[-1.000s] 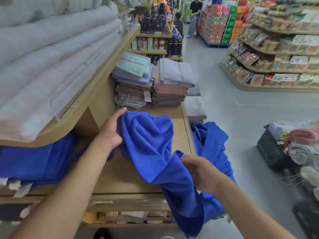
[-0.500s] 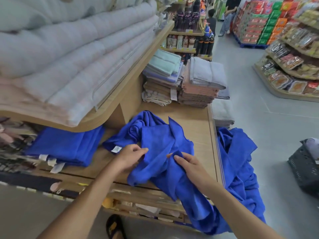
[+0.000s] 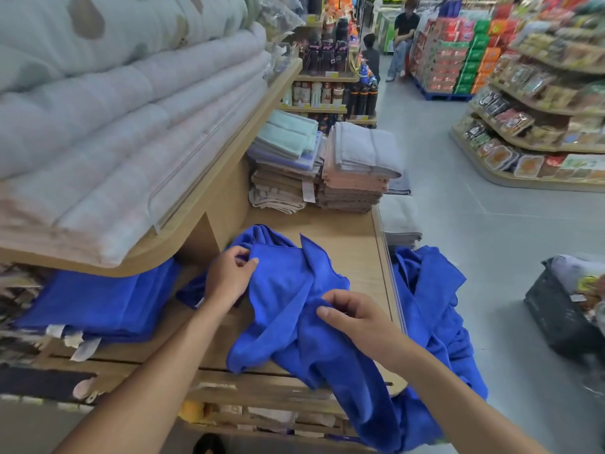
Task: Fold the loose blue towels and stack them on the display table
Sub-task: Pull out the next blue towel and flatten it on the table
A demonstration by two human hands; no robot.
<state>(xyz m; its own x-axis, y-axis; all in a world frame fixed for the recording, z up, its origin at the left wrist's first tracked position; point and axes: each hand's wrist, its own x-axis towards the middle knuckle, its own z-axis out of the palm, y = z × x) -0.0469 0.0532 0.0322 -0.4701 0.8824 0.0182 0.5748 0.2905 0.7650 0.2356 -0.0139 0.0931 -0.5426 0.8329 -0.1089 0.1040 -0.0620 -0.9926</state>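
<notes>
in a shop aisle, the wooden display table holds a crumpled blue towel near its 6 o'clock edge, spilling off toward 5 o'clock, where the left hand pinches its 10 o'clock corner with curled fingers, the right hand pinches a fold at 4 o'clock, and folded blue towels lie at 9 o'clock.

The left hand and right hand have drawn the blue towel farther onto the table.

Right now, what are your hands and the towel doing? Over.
Left hand and right hand both grip the towel. Towel crumpled, unfolded, draped off table front. More blue cloth hangs off right edge.
</notes>
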